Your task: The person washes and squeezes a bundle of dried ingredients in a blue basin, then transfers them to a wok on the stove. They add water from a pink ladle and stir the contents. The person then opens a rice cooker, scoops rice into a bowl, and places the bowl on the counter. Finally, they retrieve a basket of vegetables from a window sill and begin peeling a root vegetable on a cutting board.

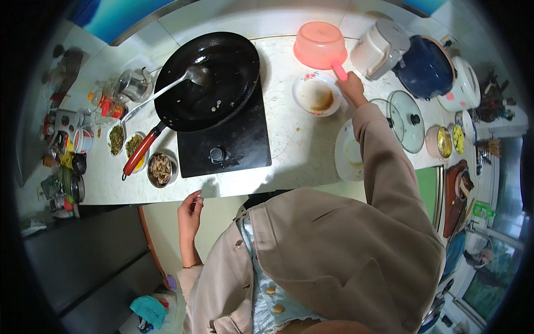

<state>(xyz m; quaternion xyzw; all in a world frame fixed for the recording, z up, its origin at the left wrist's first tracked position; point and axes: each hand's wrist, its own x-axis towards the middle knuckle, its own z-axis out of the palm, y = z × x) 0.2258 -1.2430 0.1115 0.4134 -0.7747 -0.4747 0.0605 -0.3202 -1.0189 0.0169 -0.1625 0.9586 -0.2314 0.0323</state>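
My right hand [353,88] grips the handle of a pink plastic water scoop [319,44], which is bottom up at the back of the counter. Just in front of the scoop sits a flower-patterned bowl [311,94] with brown residue inside. Near the counter's front edge my left hand [192,211] hangs with loosely curled fingers and nothing visible in it. Left of centre, a black wok [225,83] rests on a black induction cooker [225,150]. A metal spatula [196,76] leans in the wok, where a few small bits lie.
A steel bowl of sliced food [162,170] and small dishes of chopped greens [116,140] stand by the wok's red handle [144,151]. Rightwards are a white plate [346,160], glass lids [411,129], an electric kettle [375,50] and a dark blue pot [425,69].
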